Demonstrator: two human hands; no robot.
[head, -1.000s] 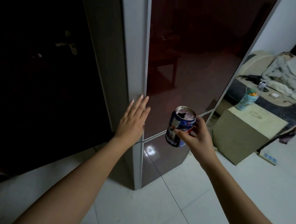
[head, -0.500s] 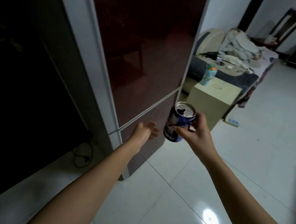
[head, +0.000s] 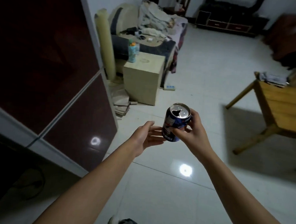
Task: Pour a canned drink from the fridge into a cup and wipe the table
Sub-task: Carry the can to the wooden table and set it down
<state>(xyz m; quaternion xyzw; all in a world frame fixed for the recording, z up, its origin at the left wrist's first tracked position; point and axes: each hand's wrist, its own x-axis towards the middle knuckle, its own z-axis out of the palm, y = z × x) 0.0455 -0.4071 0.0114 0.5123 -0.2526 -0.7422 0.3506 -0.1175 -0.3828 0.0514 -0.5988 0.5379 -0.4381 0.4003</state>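
Note:
My right hand (head: 193,130) grips a blue drink can (head: 174,124) around its side, holding it upright at chest height over the floor. The can's silver top shows an open mouth. My left hand (head: 146,137) is just left of the can with its palm turned towards it and fingers relaxed, close to the can's lower side; contact is unclear. The dark red fridge (head: 53,75) stands at the left with its doors shut. A wooden table (head: 278,106) enters from the right edge. No cup is in view.
A beige cabinet (head: 143,78) with a patterned bottle (head: 133,51) on it stands ahead, beside a cluttered sofa (head: 155,28). Flattened cardboard (head: 120,101) lies by the fridge's corner. A dark low cabinet (head: 227,22) lines the far wall. Glossy white floor tiles (head: 204,72) spread between.
My view has swung right, away from the fridge and towards the room and table. My left hand left the fridge door and came in beside the can, which my right hand still holds.

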